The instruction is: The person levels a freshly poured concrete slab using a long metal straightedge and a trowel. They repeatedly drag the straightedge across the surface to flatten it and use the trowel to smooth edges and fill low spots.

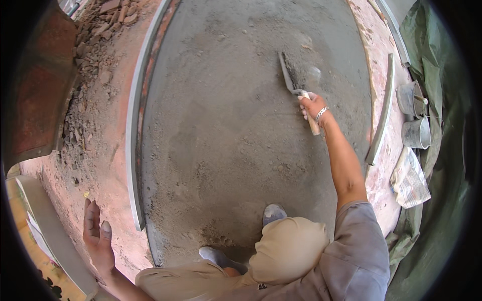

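My right hand (310,105) grips the wooden handle of a steel trowel (288,74), whose blade rests at the grey cement bed (216,130) in the upper middle, with loose grit along its right side. My left hand (99,236) is raised at the lower left, fingers extended and holding nothing, nearest to the pink dusty strip of floor (108,175) beside a long metal straightedge (130,150) along the bed's left border. My bent knee and feet show at the bottom.
Broken rubble (100,30) lies at upper left beside a rusty-red metal sheet (37,100). Along the right border are a loose metal bar (382,110), two grey buckets (415,133), a white sack (407,180) and green tarpaulin (432,65). A pale board (52,236) stands at lower left.
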Available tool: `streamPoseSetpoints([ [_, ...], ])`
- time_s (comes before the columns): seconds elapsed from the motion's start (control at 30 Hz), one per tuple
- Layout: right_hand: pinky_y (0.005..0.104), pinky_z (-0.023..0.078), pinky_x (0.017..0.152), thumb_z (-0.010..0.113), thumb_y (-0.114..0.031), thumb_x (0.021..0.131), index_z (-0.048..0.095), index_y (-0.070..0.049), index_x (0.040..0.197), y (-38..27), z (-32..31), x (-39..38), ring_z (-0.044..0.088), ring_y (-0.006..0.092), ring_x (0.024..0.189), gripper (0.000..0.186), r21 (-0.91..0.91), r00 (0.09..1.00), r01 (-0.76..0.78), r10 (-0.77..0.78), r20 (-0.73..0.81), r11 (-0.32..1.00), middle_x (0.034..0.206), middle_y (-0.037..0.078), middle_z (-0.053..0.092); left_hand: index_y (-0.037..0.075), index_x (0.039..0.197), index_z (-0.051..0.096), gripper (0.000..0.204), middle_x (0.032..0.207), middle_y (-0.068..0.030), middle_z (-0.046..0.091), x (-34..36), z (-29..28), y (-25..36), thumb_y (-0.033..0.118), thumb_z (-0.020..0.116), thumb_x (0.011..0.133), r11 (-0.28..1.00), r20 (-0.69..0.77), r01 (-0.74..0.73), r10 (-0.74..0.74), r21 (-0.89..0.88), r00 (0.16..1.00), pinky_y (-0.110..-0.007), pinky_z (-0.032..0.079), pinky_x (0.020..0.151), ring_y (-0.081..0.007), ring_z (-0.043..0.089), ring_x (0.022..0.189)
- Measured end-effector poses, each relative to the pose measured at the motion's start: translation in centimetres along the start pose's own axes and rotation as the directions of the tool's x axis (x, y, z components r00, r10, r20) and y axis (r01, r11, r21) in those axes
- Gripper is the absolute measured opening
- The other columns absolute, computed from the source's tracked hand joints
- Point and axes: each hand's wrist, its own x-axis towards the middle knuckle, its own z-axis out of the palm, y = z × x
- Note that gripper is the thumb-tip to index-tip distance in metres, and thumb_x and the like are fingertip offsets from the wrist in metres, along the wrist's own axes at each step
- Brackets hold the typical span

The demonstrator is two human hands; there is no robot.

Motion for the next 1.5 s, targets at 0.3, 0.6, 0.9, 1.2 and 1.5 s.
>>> streamPoseSetpoints([
  [0.3,0.0289,0.055,0.062,0.082,-0.024,0.077,0.069,-0.008,0.108,10.9,2.7,-15.1,0.062,0.0111,0.070,0.037,-0.422,0.608,-0.114,0.399,0.687,0.900,0.083,0.002,0.066,-0.007,0.147,0.037,0.080,0.159,-0.0206,0.029,1.6,1.5,0.2,0.044,0.067,0.092,0.997,0.073,0.030,-0.035,0.067,0.997,-0.044,0.022,0.120,-0.0331,0.031,0.146],
  [0.6,0.0302,0.056,0.067,0.084,-0.019,0.071,0.071,-0.003,0.108,11.5,-10.7,-9.0,0.066,0.0145,0.075,0.042,-0.392,0.832,-0.292,0.434,0.346,0.872,0.092,0.006,0.071,-0.010,0.146,0.036,0.087,0.158,-0.0263,0.027,2.8,3.5,1.1,0.047,0.069,0.090,0.996,0.125,-0.002,-0.008,0.084,0.992,-0.045,0.021,0.120,-0.0358,0.029,0.147],
  [0.9,0.0269,0.047,0.054,0.077,-0.009,0.075,0.069,-0.005,0.097,7.6,-15.7,-5.9,0.056,0.0099,0.061,0.023,-0.036,0.963,-0.243,0.237,-0.130,0.969,0.077,0.002,0.066,-0.010,0.147,0.033,0.085,0.158,-0.0262,0.028,2.1,3.4,1.7,0.042,0.069,0.091,0.993,0.092,0.056,-0.065,0.100,0.994,-0.046,0.023,0.119,-0.0352,0.029,0.147],
  [1.2,0.0294,0.046,0.046,0.068,-0.021,0.090,0.058,-0.007,0.096,11.8,-13.1,-12.8,0.054,0.0122,0.055,0.018,0.277,0.968,-0.063,0.126,-0.217,0.959,0.074,0.003,0.058,-0.008,0.148,0.033,0.076,0.156,-0.0232,0.032,3.4,4.9,1.4,0.035,0.065,0.095,0.989,0.166,0.029,-0.053,0.147,0.985,-0.042,0.024,0.120,-0.0326,0.032,0.145],
  [1.5,0.0377,0.050,0.047,0.056,-0.023,0.097,0.053,0.002,0.103,12.9,-11.2,-5.3,0.057,0.0212,0.057,0.026,0.609,0.618,-0.066,0.511,-0.597,0.791,0.079,0.010,0.058,-0.006,0.140,0.046,0.070,0.153,-0.0333,0.030,8.8,17.5,1.1,0.029,0.072,0.086,0.901,0.651,-0.202,-0.109,0.384,0.751,-0.042,0.031,0.116,-0.0399,0.035,0.143],
])
